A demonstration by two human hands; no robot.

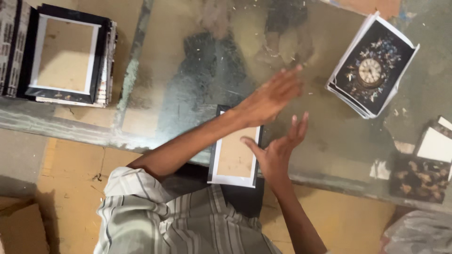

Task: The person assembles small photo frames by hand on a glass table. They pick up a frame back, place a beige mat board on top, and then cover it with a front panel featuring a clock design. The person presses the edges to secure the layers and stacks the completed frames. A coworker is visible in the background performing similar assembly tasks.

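Over frame (234, 157), blurred left hand (268, 101), right hand (278, 153) open

a wide stretch of bare glass table (197, 70) lies open between the stack of black frames (66, 54) at the far left and the pile of clock prints (372, 66) at the right, with nothing standing in it. the left hand (270, 96) and right hand (278, 150) crowd the near edge over the black frame (234, 157). card pieces (423, 164) block the right corner.
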